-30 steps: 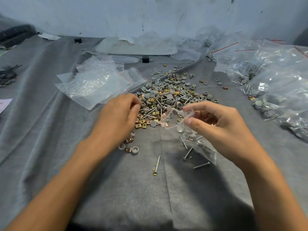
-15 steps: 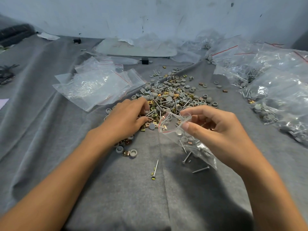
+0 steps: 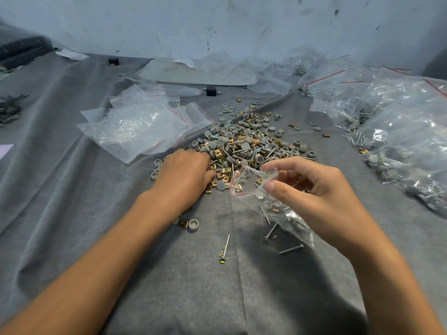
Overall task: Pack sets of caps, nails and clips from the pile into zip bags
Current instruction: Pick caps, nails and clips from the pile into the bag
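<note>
the right hand (image 3: 314, 192) pinches the zip bag (image 3: 246, 184) open at five o'clock of the pile (image 3: 244, 143), likely so the left hand (image 3: 183, 172), fingertips hidden, grip untellable, can feed it.

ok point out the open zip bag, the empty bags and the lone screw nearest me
open zip bag (image 3: 268, 207), head view, its filled middle
empty bags (image 3: 137, 126), head view, top bag's centre
lone screw (image 3: 225, 245), head view, mid-shaft

Grey cloth (image 3: 72, 213) covers the whole surface, creased at left. Ctr: pile (image 3: 244, 143) of caps, nails, clips. Empty bags (image 3: 135, 126) upper left, filled bags (image 3: 399, 131) right, one nail (image 3: 225, 246) lower ctr.
</note>
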`<state>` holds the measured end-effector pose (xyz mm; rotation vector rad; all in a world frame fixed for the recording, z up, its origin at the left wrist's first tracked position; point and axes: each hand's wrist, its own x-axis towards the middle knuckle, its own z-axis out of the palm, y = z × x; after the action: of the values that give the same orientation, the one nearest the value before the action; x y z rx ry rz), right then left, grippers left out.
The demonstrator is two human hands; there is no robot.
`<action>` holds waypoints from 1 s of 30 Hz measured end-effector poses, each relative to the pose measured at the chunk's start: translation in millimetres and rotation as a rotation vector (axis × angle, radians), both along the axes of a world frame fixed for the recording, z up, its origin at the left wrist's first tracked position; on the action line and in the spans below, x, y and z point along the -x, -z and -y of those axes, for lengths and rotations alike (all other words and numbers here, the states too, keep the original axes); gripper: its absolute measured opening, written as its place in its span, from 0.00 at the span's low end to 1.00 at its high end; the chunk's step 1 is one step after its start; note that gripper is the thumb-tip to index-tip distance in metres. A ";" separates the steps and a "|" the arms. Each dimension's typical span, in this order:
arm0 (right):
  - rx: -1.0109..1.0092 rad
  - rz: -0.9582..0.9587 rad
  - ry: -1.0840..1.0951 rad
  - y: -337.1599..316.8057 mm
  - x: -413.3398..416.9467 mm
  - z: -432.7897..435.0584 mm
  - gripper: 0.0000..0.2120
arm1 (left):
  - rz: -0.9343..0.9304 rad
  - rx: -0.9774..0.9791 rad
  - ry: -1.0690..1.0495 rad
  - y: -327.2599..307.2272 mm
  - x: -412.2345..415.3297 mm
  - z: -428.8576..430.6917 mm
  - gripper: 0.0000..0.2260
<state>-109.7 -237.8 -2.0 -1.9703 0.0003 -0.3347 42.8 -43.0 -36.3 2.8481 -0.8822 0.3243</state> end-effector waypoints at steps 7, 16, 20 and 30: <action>-0.013 -0.002 -0.002 1.0 0.3 1.7 0.10 | 0.042 -0.161 0.076 -0.5 2.0 1.5 0.11; 0.001 -0.007 -0.013 1.4 -0.6 1.1 0.10 | -0.137 -0.192 0.131 -10.1 9.2 -1.1 0.07; 0.008 -0.015 -0.021 2.6 -1.1 1.1 0.11 | -0.153 -0.174 0.088 -10.4 12.2 -0.6 0.09; 0.017 -0.010 -0.023 3.2 -2.7 -1.0 0.10 | -0.261 0.338 0.198 -46.4 54.3 -24.2 0.06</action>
<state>-106.9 -236.8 -5.1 -1.9877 -0.0184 -0.3110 -11.5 -18.7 10.1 2.4027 -0.9426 0.0658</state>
